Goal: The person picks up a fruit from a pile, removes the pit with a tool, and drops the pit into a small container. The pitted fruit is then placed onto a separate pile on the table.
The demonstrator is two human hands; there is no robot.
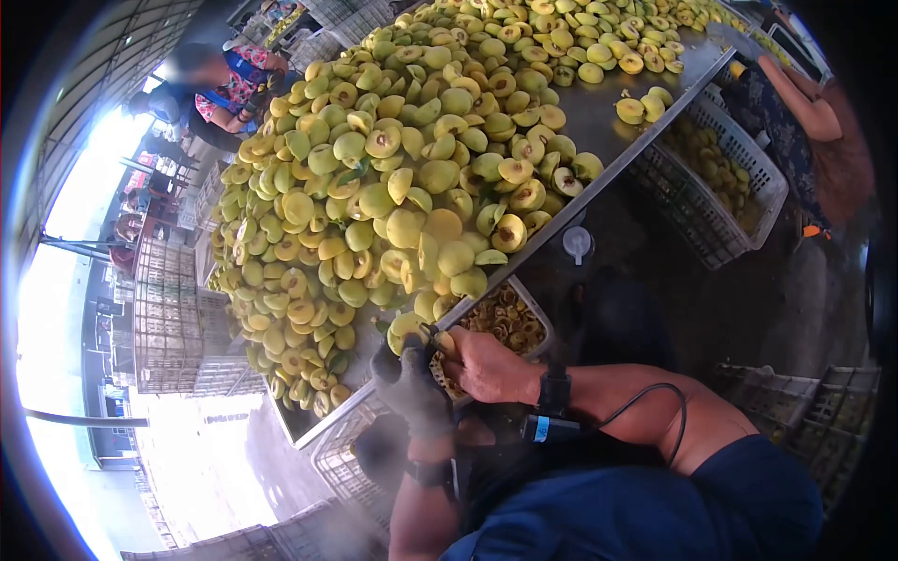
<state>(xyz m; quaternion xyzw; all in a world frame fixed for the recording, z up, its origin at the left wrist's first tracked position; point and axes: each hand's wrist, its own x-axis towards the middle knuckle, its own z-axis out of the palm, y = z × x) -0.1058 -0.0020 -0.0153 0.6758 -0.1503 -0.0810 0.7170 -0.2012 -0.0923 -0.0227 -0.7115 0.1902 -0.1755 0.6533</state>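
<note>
You are in a large shed, with a ridged wall (108, 61) at the far left and glaring daylight below it. Before you, a long grey metal worktop (599, 101) runs from near left to far right, mostly buried under a broad heap of yellow-green fruit halves (374, 187). Pale plastic lattice crates (168, 323) stand stacked at the left. A person in a pink patterned top (245, 79) is at the far left side; another person's bare arm (809, 112) shows at the far right, above a grey slotted crate (774, 192) holding more fruit. Just beneath your worktop's near edge, a pale plastic crate (536, 306) holds brownish-yellow scraps (505, 316).

On your right wrist, a black box (561, 431) bears a light-blue label (541, 428); its marking is too small to read surely.

The halves are rounded and smooth-skinned, many showing brown hollows. Your grey-gloved left hand (410, 379) is clamped on one yellow-green half (405, 324) by the worktop's edge. Your bare right hand (486, 366) meets it, fingers curled; you cannot tell what they grip.
</note>
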